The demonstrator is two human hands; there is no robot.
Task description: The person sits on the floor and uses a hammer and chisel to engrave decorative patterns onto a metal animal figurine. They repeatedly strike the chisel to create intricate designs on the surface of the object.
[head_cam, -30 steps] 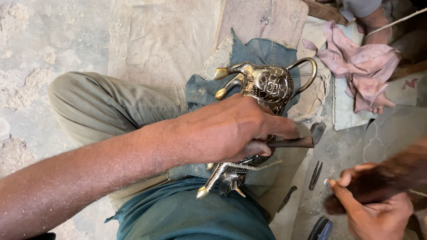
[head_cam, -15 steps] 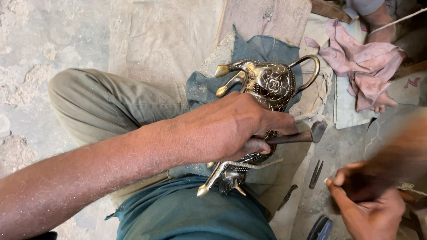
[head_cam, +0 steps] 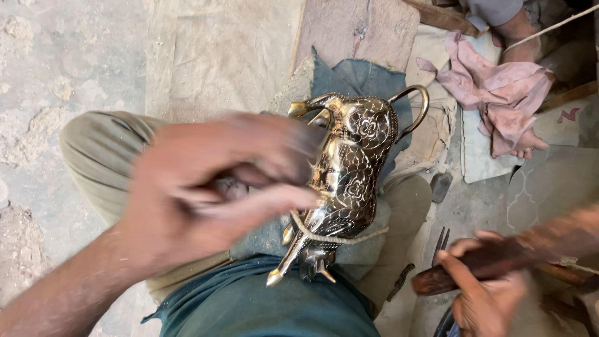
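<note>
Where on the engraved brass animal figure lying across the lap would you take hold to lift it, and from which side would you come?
Grip the brass figure round its broad engraved middle, coming from the person's left, where the left hand hovers. The body is the thickest part there; the curved tail loop and the thin legs look too slender, and a cord binds the lower end.

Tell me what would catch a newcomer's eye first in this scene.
The engraved brass animal figurine gleams at the centre, lying on blue cloth across the person's lap, a cord looped around its lower end. The left hand, blurred, is just left of it, while the right hand holds a dark wooden handle at lower right. A crumpled pink rag lies upper right.
</note>
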